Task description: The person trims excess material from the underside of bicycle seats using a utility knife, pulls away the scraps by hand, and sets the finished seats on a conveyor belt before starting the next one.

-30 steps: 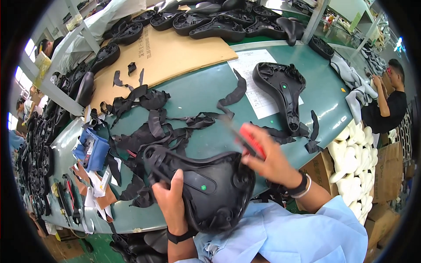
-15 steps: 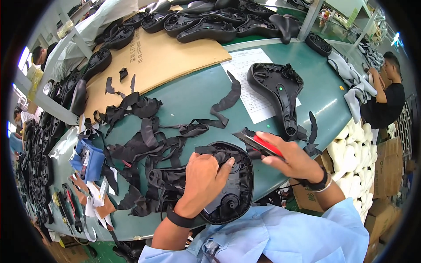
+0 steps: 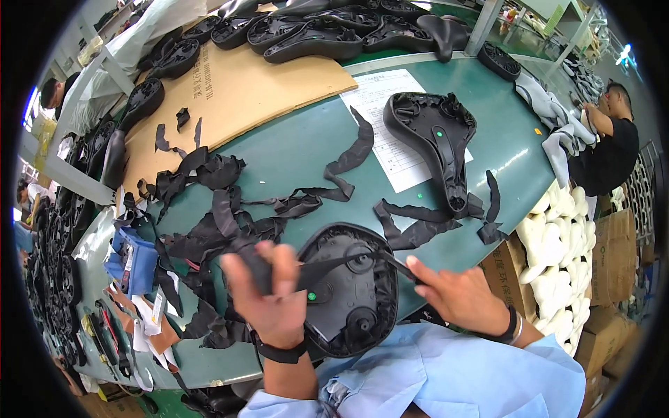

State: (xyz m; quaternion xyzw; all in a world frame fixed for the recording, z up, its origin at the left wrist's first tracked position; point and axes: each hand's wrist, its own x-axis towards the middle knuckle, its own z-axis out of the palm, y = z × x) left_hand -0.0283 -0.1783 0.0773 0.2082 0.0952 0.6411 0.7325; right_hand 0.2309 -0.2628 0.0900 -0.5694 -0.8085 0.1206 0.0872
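Note:
A black bicycle saddle [image 3: 352, 306] lies underside up at the bench's near edge, its inner shell and a green dot showing. Over it, my left hand [image 3: 268, 303], blurred by motion, grips a strip of black cover material [image 3: 324, 270] between thumb and fingers. The strip runs taut to the saddle's far right rim. There my right hand [image 3: 463, 296] is closed on a utility knife [image 3: 403, 268], its tip at the strip's end. Most of the knife's handle is hidden by my fingers. Beyond, a second upturned saddle [image 3: 439, 143] rests partly on a printed sheet [image 3: 397, 177].
Black offcuts [image 3: 202, 237] spread over the left of the green bench [image 3: 293, 153]. A blue box [image 3: 134, 261] and hand tools [image 3: 111, 334] sit at its left end. Cardboard [image 3: 237, 90] and several saddles line the back. White saddle-shaped pieces [image 3: 557, 258] stand right; a co-worker [image 3: 610, 146] is beyond.
My left hand has pulled left and up off the saddle with the strip. My right hand has brought the knife down to the saddle's rim. The view has shifted slightly.

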